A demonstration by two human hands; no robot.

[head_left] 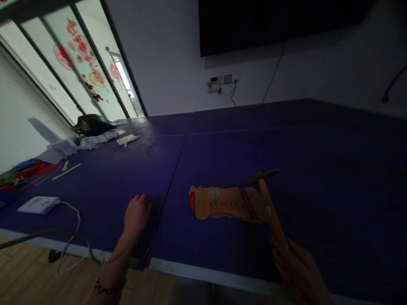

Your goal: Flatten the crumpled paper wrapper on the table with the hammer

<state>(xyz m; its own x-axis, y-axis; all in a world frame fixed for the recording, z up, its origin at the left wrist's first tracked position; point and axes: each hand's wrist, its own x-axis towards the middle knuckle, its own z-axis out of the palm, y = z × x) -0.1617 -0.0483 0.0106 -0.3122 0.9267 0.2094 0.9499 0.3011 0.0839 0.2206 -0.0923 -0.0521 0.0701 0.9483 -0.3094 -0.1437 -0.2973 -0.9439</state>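
My right hand (294,260) grips the wooden handle of a hammer (271,203). The hammer's dark metal head points away, just above or beside the right end of a brown packet. That crinkled packet (222,203) has dark red bands near both ends, orange patches and dark printing. It lies flat on the purple table (216,154); whether the hammer touches it, I cannot tell. My left hand (136,214) rests on the tabletop left of the seam, apart from the packet. Its fingers look curled in, with nothing visible in them, and a beaded bracelet circles the wrist.
A white power bank (40,205) with a white cable lies on the left. Behind it are coloured strips (32,173), a black bag (92,124) and a small pale box (127,139). Wall sockets (222,80) sit beneath a dark screen (270,21).
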